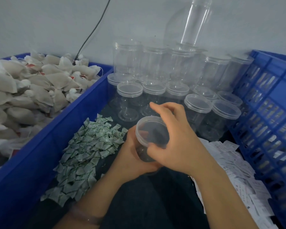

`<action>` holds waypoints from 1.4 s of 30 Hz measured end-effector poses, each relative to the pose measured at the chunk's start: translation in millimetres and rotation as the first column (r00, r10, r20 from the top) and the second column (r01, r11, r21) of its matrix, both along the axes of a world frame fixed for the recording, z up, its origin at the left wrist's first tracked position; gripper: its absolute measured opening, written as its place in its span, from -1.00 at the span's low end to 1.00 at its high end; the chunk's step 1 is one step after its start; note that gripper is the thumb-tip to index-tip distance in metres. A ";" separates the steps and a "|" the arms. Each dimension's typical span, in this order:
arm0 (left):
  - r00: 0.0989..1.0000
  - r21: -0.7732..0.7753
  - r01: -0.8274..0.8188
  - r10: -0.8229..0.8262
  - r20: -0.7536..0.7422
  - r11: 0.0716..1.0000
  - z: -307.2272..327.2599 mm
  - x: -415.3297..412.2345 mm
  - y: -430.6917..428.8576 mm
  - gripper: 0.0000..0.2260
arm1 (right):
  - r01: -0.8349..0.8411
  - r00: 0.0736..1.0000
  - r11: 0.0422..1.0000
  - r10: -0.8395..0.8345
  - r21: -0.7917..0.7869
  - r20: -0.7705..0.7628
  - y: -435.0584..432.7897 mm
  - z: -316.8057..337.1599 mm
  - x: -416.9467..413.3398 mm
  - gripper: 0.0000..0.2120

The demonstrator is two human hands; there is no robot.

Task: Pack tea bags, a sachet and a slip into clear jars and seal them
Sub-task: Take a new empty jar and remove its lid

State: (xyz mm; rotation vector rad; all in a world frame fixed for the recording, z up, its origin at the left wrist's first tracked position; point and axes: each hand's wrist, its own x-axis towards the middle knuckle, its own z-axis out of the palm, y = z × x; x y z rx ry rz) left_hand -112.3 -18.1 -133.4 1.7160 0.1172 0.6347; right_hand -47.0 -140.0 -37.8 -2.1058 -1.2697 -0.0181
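I hold a clear jar (pixel 144 154) tilted toward me over the dark work surface. My left hand (pixel 130 154) grips its body from below. My right hand (pixel 173 139) curls over the clear lid (pixel 151 131) on its mouth, thumb on the near rim. Dark contents and a reddish scrap show through the lid. Tea bags (pixel 28 90) with strings are heaped in the blue bin at left. Green-printed sachets (pixel 87 149) lie spread left of my hands. White paper slips (pixel 234 172) are piled at right.
Several lidded clear jars (pixel 196 103) stand in rows behind my hands, with more stacked on top against the grey wall. A blue slatted crate (pixel 269 123) walls off the right side. The blue bin's rim (pixel 59 128) runs diagonally at left. A black cable (pixel 92 30) hangs down the wall.
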 end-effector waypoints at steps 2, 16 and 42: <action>1.000 0.018 0.009 -0.009 0.017 1.000 6.0 1.0 -1.4 -0.23 | -0.031 0.999 0.999 0.030 0.010 0.030 -1.2 -0.7 -1.2 -0.21; 1.000 0.055 -0.008 0.007 0.023 0.998 5.9 -1.6 -3.6 -0.17 | 0.146 0.988 0.981 -0.140 -0.130 0.059 7.7 -7.5 -0.2 -0.04; 0.974 0.033 0.167 -0.160 -0.162 0.985 4.1 -9.4 9.0 -0.10 | 0.212 0.814 0.820 0.153 0.532 -0.560 -8.0 -5.0 47.0 -0.63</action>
